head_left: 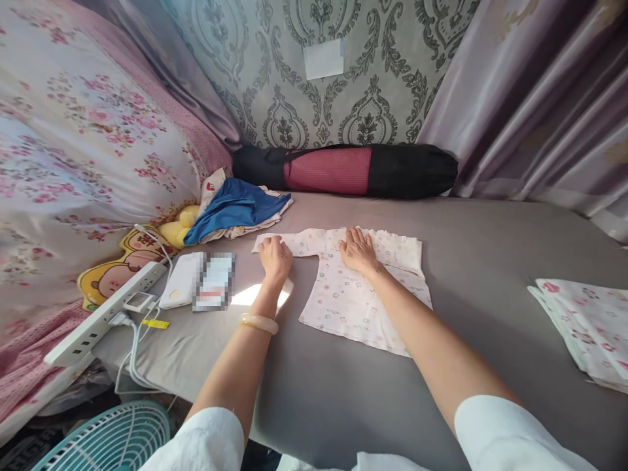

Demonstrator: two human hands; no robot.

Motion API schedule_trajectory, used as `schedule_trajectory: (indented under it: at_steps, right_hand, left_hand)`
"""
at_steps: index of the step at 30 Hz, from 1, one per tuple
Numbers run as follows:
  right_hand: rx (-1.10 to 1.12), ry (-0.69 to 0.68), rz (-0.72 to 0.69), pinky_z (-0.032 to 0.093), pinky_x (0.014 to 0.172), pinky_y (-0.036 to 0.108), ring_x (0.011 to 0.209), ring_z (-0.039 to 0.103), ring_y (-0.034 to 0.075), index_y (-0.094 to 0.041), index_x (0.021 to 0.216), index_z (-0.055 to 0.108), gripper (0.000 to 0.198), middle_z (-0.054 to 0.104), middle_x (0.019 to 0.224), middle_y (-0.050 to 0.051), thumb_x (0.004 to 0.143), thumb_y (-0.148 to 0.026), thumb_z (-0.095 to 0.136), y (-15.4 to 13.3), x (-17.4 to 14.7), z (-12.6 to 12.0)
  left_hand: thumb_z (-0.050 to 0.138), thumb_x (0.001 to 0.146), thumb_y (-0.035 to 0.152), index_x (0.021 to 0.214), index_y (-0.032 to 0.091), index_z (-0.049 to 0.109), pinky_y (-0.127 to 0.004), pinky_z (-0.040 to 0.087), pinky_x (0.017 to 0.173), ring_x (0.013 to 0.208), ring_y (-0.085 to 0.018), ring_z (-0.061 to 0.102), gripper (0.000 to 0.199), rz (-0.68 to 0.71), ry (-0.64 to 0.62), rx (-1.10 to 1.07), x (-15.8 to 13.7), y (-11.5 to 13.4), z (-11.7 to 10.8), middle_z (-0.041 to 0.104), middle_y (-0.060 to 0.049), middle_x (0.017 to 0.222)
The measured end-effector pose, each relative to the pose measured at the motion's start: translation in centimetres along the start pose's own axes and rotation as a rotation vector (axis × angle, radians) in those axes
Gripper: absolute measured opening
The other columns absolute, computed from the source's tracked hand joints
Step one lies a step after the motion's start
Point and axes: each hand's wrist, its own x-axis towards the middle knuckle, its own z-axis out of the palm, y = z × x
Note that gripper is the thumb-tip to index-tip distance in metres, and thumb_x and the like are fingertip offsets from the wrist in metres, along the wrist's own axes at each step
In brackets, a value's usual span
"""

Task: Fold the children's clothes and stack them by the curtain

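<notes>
A small pale pink shirt [338, 301] with a tiny print lies flat on the grey bed sheet, its left sleeve stretched out sideways. At that sleeve's cuff is my left hand [275, 256], fingers curled down and closed on the fabric. My right hand [358, 250] rests flat on the upper part of the shirt, fingers apart, pressing the cloth. The sleeve on the right side looks folded across the body, partly under my right forearm.
Folded printed clothes [589, 327] lie at the right. Left are a blue garment pile [235, 209], a phone [214, 281], a white device [181, 280], a power strip [105, 317] with cables, and a fan [108, 438] below the edge. A long black-and-red bag [328, 170] lies along the wall.
</notes>
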Motion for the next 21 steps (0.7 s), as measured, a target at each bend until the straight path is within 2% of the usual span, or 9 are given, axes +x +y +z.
schedule_trajectory:
  at_steps: [3,6,10,14,18,21]
  right_hand:
    - [0.008,-0.015,0.001,0.007,0.122,0.045,0.152,0.011,0.025,-0.003,0.155,0.022,0.065,0.016,0.164,0.014,0.1,-0.036,0.017,-0.3,0.1,-0.4]
    - [0.018,0.004,-0.033,0.007,0.122,0.045,0.152,0.011,0.024,-0.004,0.155,0.022,0.063,0.016,0.164,0.014,0.1,-0.032,0.019,-1.3,0.0,-0.6]
    - [0.053,0.005,-0.094,0.008,0.122,0.045,0.152,0.011,0.024,-0.005,0.155,0.024,0.061,0.016,0.164,0.013,0.1,-0.032,0.018,-2.9,-0.2,-0.4]
    - [0.064,-0.017,-0.111,0.009,0.122,0.047,0.151,0.012,0.026,-0.005,0.155,0.024,0.062,0.017,0.164,0.015,0.1,-0.033,0.02,-3.5,-0.3,0.4]
    - [0.054,0.019,-0.107,0.009,0.121,0.048,0.151,0.012,0.026,-0.005,0.154,0.026,0.062,0.02,0.163,0.013,0.101,-0.035,0.018,-3.5,-0.5,1.0]
    - [0.052,0.049,-0.11,0.01,0.121,0.048,0.151,0.013,0.026,-0.005,0.154,0.027,0.063,0.023,0.163,0.013,0.101,-0.036,0.018,-3.6,-0.6,1.2]
  left_hand:
    - [0.048,0.087,0.021,0.113,0.01,0.062,-0.052,0.042,0.096,0.119,-0.04,0.051,0.032,-0.125,0.004,0.09,0.6,-0.6,-0.9,0.058,-0.024,0.122]
    - [0.049,0.087,0.024,0.114,0.005,0.06,-0.052,0.042,0.096,0.119,-0.043,0.051,0.035,-0.207,-0.047,0.124,1.1,-0.7,-1.5,0.058,-0.028,0.122]
    - [0.049,0.086,0.025,0.114,0.0,0.057,-0.052,0.042,0.095,0.118,-0.045,0.051,0.039,-0.234,-0.063,0.132,1.7,-0.8,-1.7,0.058,-0.032,0.12]
    - [0.052,0.082,0.023,0.113,0.001,0.056,-0.056,0.04,0.096,0.12,-0.047,0.05,0.038,-0.25,-0.048,0.117,2.7,-1.4,-1.7,0.055,-0.035,0.124]
    - [0.063,0.071,0.021,0.105,0.007,0.058,-0.059,0.039,0.098,0.123,-0.047,0.05,0.037,-0.361,-0.077,-0.073,4.5,-2.4,-1.9,0.057,-0.033,0.124]
    - [0.07,0.06,0.018,0.095,0.015,0.059,-0.057,0.044,0.095,0.117,-0.044,0.056,0.037,-0.371,-0.127,-0.266,5.9,-3.1,-2.1,0.067,-0.024,0.106]
